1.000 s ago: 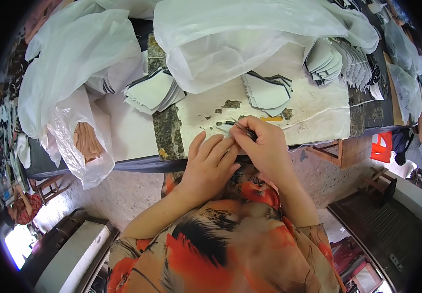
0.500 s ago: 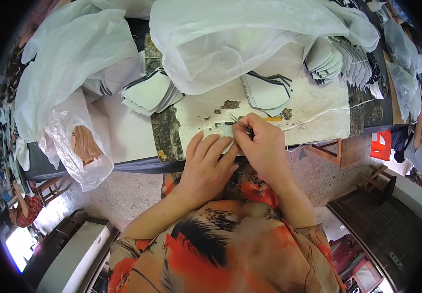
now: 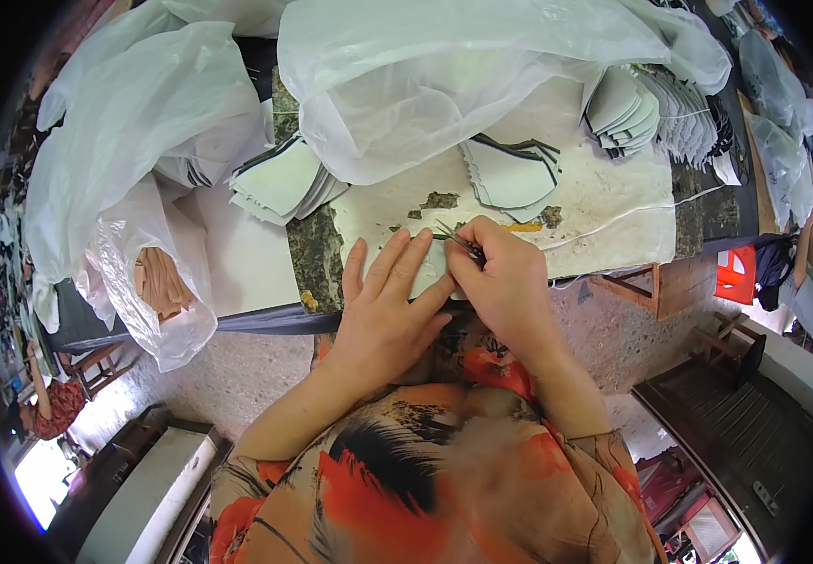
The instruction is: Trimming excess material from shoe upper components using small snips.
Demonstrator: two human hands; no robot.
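Working a pointed tool (image 3: 465,247) beside spread fingers
Left hand (image 3: 386,315) lay, fingers apart, over the pale piece (image 3: 431,271) at the table's (image 3: 613,211) near edge; right hand (image 3: 503,282) pinched the tool, which could have nicked a fingertip had the piece slipped.

A pale board (image 3: 604,202) lies open to the right of the right hand (image 3: 500,277), crossed by a thin cord (image 3: 613,228). Ahead, a stack of pieces (image 3: 512,180) and a draped plastic sheet (image 3: 481,42) block the way.
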